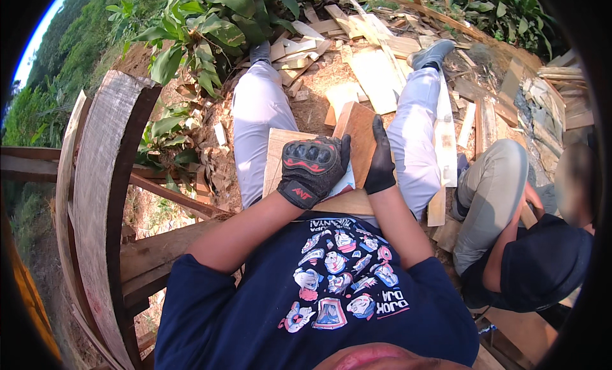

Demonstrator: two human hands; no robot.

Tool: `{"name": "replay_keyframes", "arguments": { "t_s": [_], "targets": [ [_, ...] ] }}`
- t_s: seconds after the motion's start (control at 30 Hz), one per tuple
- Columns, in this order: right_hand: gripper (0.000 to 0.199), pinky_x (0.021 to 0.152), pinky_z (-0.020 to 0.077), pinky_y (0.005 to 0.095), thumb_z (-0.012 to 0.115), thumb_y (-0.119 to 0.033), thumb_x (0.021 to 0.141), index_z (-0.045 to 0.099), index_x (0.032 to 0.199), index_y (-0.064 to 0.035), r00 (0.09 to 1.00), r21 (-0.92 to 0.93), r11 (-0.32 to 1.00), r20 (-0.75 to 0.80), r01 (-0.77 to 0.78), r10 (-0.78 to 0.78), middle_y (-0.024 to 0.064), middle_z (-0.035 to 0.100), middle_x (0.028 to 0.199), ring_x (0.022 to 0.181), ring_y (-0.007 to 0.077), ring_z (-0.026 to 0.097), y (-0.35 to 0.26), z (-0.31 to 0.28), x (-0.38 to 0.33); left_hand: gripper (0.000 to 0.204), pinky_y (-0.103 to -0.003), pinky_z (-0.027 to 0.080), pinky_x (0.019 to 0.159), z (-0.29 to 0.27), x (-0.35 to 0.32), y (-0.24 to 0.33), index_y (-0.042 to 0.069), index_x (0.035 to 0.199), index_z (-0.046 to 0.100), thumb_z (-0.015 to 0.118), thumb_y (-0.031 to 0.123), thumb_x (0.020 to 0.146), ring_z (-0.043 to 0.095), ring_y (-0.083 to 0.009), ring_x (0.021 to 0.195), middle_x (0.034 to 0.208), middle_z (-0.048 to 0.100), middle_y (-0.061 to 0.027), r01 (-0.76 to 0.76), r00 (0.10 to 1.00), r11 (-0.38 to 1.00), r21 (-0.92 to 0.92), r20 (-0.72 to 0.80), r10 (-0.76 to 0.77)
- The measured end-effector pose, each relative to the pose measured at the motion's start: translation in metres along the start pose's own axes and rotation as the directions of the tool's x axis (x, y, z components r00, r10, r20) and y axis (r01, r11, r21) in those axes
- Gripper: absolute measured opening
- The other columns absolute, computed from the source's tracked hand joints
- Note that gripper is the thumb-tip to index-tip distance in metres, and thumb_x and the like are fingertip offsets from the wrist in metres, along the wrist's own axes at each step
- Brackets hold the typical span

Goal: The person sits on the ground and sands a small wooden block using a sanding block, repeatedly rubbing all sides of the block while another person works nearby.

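Note:
I sit with my legs stretched out and two flat wooden pieces on my lap. My left hand point(312, 169), in a black and red glove, is closed and presses something pale, partly hidden, against the lighter board point(277, 156). My right hand point(380, 159), in a black glove, grips the edge of the reddish-brown board point(357, 131), which stands tilted against my lap. What sits under the left fist cannot be made out clearly.
Wood offcuts and planks point(376, 77) litter the ground ahead of my feet. A curved weathered wooden structure point(95, 198) stands at my left with green plants point(197, 38) beyond. Another person point(523, 242) sits close on my right.

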State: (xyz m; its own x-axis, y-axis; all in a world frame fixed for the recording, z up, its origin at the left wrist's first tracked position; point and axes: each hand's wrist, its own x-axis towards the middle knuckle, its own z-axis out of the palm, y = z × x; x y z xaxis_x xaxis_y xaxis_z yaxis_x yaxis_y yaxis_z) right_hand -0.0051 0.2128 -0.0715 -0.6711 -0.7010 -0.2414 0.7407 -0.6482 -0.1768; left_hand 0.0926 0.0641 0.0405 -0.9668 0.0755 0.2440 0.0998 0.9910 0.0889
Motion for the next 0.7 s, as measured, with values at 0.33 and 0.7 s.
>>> {"name": "replay_keyframes", "arguments": {
  "t_s": [0.33,0.7],
  "targets": [
    [0.058,0.103,0.0605,0.0455,0.054,-0.053,0.112,0.056,0.147,-0.0067,0.999,-0.222,0.975,-0.043,0.005,-0.015,0.0146,0.070,0.133,0.121,0.0291,0.071,0.008,0.014,0.003,0.026,-0.051,0.054,0.060,0.036,0.082,-0.033,0.010,0.109,0.074,0.060,0.031,0.104,0.072,-0.0340,0.068,0.076,0.072,-0.0126,0.034,0.998,0.999,0.006,-0.045,-0.033],
    [0.066,0.102,0.0608,0.0458,0.054,-0.057,0.110,0.055,0.150,-0.0040,0.999,-0.140,0.989,-0.004,0.037,-0.038,0.0168,0.069,0.136,0.120,0.0309,0.071,0.010,0.042,-0.016,0.050,-0.052,0.058,0.064,0.046,0.049,-0.027,0.004,0.134,0.064,0.066,0.036,0.096,0.074,-0.0356,0.080,0.091,0.074,-0.0136,-0.064,0.993,0.997,-0.031,0.095,0.067]
  ]
}}
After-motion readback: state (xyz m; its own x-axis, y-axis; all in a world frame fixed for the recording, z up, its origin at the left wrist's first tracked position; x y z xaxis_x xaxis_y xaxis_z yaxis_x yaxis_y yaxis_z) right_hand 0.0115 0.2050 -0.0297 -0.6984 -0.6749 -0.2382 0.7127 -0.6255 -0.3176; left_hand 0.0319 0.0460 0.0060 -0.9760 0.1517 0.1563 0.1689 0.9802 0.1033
